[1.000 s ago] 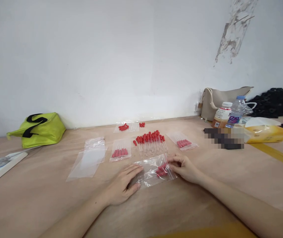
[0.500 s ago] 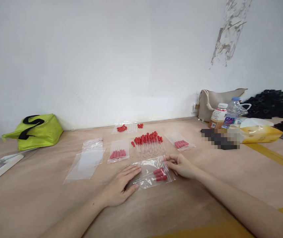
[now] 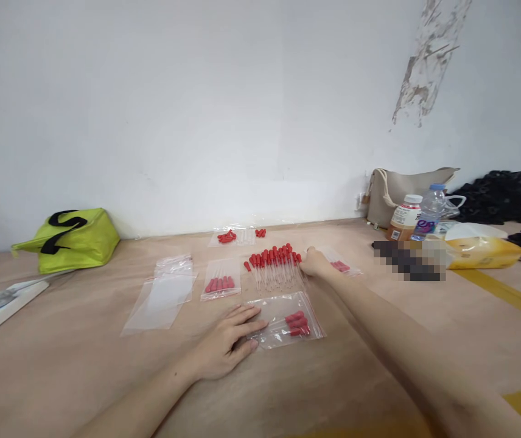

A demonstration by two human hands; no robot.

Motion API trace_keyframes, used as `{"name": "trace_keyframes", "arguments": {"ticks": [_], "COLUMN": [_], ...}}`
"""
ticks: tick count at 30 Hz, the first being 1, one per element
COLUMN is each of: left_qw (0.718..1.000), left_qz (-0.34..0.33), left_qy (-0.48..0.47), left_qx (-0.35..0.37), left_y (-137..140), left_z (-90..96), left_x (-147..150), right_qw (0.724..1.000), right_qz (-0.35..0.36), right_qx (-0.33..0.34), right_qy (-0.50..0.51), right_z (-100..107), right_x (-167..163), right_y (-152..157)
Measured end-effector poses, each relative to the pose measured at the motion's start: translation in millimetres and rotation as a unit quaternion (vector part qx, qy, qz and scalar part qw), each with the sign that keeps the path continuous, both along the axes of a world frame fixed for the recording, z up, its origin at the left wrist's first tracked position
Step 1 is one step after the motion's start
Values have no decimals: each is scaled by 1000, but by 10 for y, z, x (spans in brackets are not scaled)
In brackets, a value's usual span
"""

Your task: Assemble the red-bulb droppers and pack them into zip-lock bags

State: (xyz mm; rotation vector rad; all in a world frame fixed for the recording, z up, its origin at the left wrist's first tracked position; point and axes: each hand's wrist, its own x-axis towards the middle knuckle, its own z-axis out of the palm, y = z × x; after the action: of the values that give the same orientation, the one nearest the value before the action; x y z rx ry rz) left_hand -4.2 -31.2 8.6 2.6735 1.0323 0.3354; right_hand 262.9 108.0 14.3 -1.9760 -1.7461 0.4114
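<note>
In the head view, my left hand [image 3: 226, 344] lies flat with its fingers spread over the left end of a clear zip bag [image 3: 272, 337]. Three droppers [image 3: 299, 323] with red bulbs lie inside that bag. My right hand [image 3: 314, 263] is closed at the right end of a row of loose droppers [image 3: 273, 263], its fingertips on the red bulb of the outermost one. Thin clear stems in the row point toward me. Filled bags of droppers lie on either side, the left one [image 3: 219, 280] in full view and the right one [image 3: 341, 266] partly behind my right hand.
Flat clear bags [image 3: 162, 298] lie to the left. Further back is a bag with small red pieces [image 3: 226, 236]. A lime-green pouch [image 3: 75, 240] and a power strip [image 3: 7, 310] are far left. Bottles [image 3: 406, 218], a tissue pack [image 3: 486, 249] and a grey bag [image 3: 379, 207] stand right.
My right hand has let go of the zip bag's right edge and moved up to the dropper row. My left index finger now reaches further over the bag.
</note>
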Motion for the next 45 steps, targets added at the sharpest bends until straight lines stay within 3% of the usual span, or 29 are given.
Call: {"name": "trace_keyframes", "arguments": {"ticks": [5,11,14,18,21,26,32,34,37,43,45], "left_qw": [1000,1000,1000,1000,1000,1000,1000,1000,999,999,999], "left_qz": [3,3,4,7,9,11,12,13,14,21,22], "left_qy": [2,-7,-11,-13,-11,-14,-14,-20,-29,-26,-27], "left_qx": [4,-6,-5,-6,-7,-5,-8,-10,-10,-5,-3], "left_y": [-7,-18,-19,-22,-22,-12,-19,-24,-27,-28,-27], "left_z": [7,28,41,50,46,31,41,47,52,38,29], "left_x": [-1,-2,9,21,19,6,12,16,18,12,11], "right_qw": [1000,994,952,880,850,838,783,787,815,867,867], "right_qz": [2,31,46,35,59,42,44,78,152,189,186], "right_qx": [-27,71,130,133,118,139,39,-8,-64,-85,-77], "right_qy": [-4,72,273,454,509,526,620,612,556,452,455], "right_z": [46,155,22,-206,-283,-282,-292,-281,-257,-261,-287], "right_x": [-110,139,240,224,197,244,119,84,106,73,-7], "right_y": [79,-287,-579,-850,-907,-902,-1060,-1101,-1115,-1100,-1111]}}
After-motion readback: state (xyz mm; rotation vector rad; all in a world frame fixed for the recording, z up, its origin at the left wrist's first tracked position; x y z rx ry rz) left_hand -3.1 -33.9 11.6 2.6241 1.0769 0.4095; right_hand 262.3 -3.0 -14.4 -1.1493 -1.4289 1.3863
